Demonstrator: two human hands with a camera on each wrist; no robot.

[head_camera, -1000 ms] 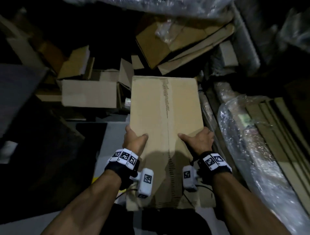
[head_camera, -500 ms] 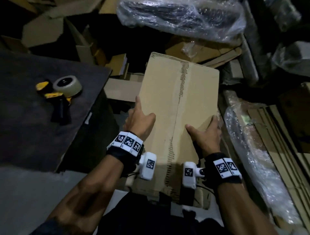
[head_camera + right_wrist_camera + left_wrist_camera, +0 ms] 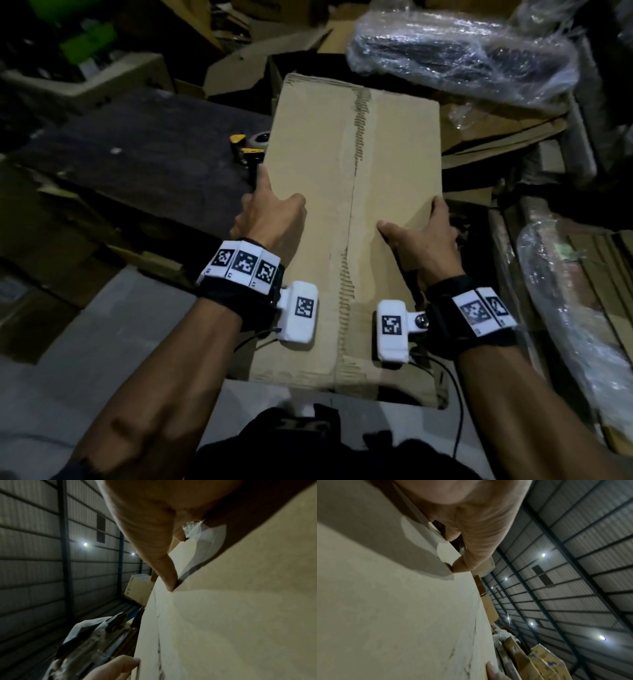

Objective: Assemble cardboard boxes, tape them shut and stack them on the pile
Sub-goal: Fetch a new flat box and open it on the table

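Since half a sec before, I'd swung the cardboard box (image 3: 356, 192) further left, so it covered most of the tape dispenser (image 3: 244, 150) on the dark desk (image 3: 144, 164); earlier the tape roll and yellow handle sat in full view, well apart from the box. Now only a yellow bit and part of the roll peeked out just past my left index finger. My grip looked much the same.

My left hand (image 3: 270, 219) gripped the box's left edge, thumb on top, index stretched along the edge, other fingers hidden under. Left wrist cam showed the thumb tip (image 3: 458, 566) pressed on the top face. My right hand (image 3: 421, 236) gripped the right edge, thumb on top, fingers wrapped round the side. So both clamped on the box, which hung between them in front of me, long side pointing away, perforated seam running down the middle.

Beyond the fingertips: a plastic-wrapped bundle (image 3: 462, 58), with flat cardboard sheets (image 3: 496, 126) under it. Right of my right hand: wrapped stock (image 3: 575, 301), close to the box edge. Left of my left hand: the desk, touching or just under the box's edge – couldn't tell which. Below my wrists: pale floor (image 3: 102, 359).
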